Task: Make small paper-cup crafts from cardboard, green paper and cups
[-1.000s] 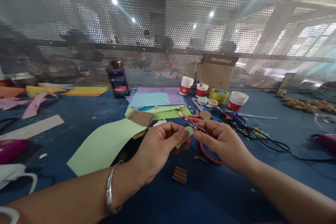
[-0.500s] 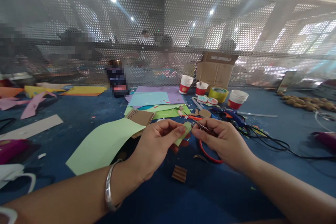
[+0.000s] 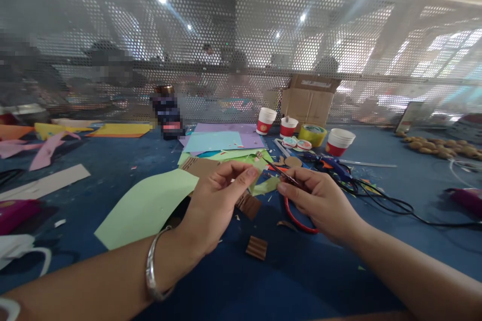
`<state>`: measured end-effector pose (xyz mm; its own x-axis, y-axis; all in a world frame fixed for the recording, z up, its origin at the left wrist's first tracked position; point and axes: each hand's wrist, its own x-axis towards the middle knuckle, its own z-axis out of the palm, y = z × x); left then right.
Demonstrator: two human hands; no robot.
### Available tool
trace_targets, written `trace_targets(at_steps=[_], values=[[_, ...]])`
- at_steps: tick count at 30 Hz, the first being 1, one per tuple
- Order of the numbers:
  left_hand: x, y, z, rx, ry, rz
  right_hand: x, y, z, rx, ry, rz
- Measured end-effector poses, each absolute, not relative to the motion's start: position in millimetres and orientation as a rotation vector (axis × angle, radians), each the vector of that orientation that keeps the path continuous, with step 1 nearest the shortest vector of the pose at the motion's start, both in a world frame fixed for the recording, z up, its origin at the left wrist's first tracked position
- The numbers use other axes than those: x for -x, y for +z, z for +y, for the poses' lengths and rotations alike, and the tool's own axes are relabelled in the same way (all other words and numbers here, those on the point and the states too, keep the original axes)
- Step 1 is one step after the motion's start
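Observation:
My left hand [image 3: 218, 200], a silver bangle at its wrist, pinches a small piece of light green paper [image 3: 257, 174] between thumb and fingers. In my right hand [image 3: 320, 198] is a pair of scissors with red handles [image 3: 299, 221]; their dark blades point up and to the left, towards the paper. A green paper scrap [image 3: 265, 186] shows between the two hands; whether it hangs or lies on the table I cannot tell. Below the hands lies a small square of corrugated cardboard [image 3: 256, 248]. A brown corrugated piece [image 3: 249, 204] sits just past my left fingers.
A large light green sheet [image 3: 146, 205] curls up left of my left hand. Coloured sheets [image 3: 216, 141] are stacked behind. Paper cups [image 3: 340, 142], yellow tape [image 3: 312, 135] and a blue glue gun [image 3: 337, 166] with its black cord stand or lie at the back right.
My left hand has shifted slightly left, away from the scissors. The green paper it holds has turned, and a green scrap now shows between the hands. The right hand has barely moved.

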<state>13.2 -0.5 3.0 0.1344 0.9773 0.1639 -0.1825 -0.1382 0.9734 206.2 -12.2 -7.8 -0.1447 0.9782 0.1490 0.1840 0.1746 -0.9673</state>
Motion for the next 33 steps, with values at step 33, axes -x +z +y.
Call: trace_targets(at_steps=[33], values=[[-10.1,4.5,3.2,-0.984,1.106,0.896,-206.3,-10.3,-20.1,1.335,0.484,-2.127]])
